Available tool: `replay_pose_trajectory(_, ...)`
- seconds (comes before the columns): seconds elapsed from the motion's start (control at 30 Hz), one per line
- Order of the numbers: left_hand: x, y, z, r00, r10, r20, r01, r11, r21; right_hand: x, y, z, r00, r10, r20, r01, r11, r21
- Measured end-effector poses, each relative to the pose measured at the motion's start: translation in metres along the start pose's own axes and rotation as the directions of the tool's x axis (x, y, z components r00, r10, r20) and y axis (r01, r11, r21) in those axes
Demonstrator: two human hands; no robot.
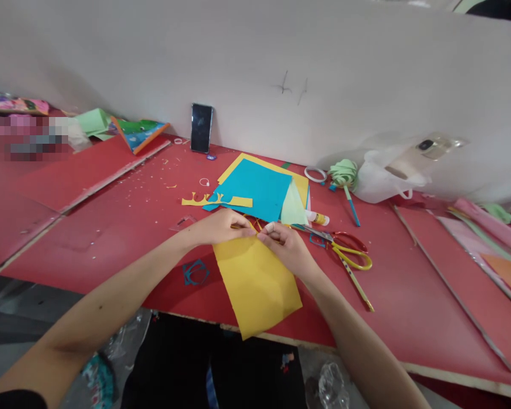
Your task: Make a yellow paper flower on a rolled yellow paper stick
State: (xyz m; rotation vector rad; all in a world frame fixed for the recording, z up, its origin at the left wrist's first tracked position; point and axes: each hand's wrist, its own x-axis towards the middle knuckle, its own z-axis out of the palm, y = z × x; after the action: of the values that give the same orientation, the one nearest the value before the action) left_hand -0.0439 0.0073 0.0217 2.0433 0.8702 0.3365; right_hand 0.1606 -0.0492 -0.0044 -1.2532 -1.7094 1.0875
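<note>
On a red tabletop (123, 238) set against a pale wall, a brightly printed triangular piece (140, 135) with an orange edge is seen at the left, and a dark-screened phone (201, 128) is propped upright against the wall. Next, a blue paper scrap (187, 274) with a rounded hole is left near the front, and a yellow strip (241, 201) with scooped-out cuts is laid farther back, overlapping a blue sheet (258, 187) by which yellow paper (234, 163) is partly covered. At the centre, the top edge of a yellow sheet (258, 284) is pinched between thumb and fingers by both hands, the left hand (234, 226) and the right hand (283, 241) held close together; its lowest corner is poked out past the tabletop's near edge. The step in hand is judged to be close fingertip work along that edge; whether it is being folded, torn or otherwise worked cannot be told. For the next move, a light, even pinch and a flat sheet seem to be called for, so that the paper is not creased by accident. To the right, pale green paper (293, 210), a glue stick (319, 218), scissors (338, 248) with red and yellow handles, and a pencil (357, 285) are placed, with a bundle of green strips (343, 172) and a white plastic bag (372, 179) set behind. At the far right, coloured sheets (485, 250) are piled.
</note>
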Motion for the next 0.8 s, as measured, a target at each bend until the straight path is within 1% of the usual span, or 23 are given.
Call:
replay_pose_trajectory(0.3,-0.0007,0.0041,-0.0025,1.000,0.020,-0.005,-0.020,0.999,-0.047,0.0022,0.0034,-0.0013,0.999,0.045,0.031,-0.045,0.999,0.016)
replay_pose_trajectory(0.43,-0.0008,0.0021,-0.0015,1.000,0.024,0.002,-0.024,0.997,-0.078,0.0018,-0.0005,-0.0016,1.000,0.021,0.020,-0.022,1.000,0.016)
replay_pose_trajectory(0.63,-0.0007,-0.0004,-0.0021,1.000,-0.018,0.011,0.018,1.000,-0.024,0.0002,-0.0013,-0.0018,1.000,0.016,0.009,-0.016,0.997,0.073)
replay_pose_trajectory(0.8,-0.0020,0.0016,-0.0036,1.000,0.001,-0.001,-0.001,0.999,-0.053,0.0011,-0.0006,-0.0009,0.998,0.053,0.018,-0.055,0.996,0.073)
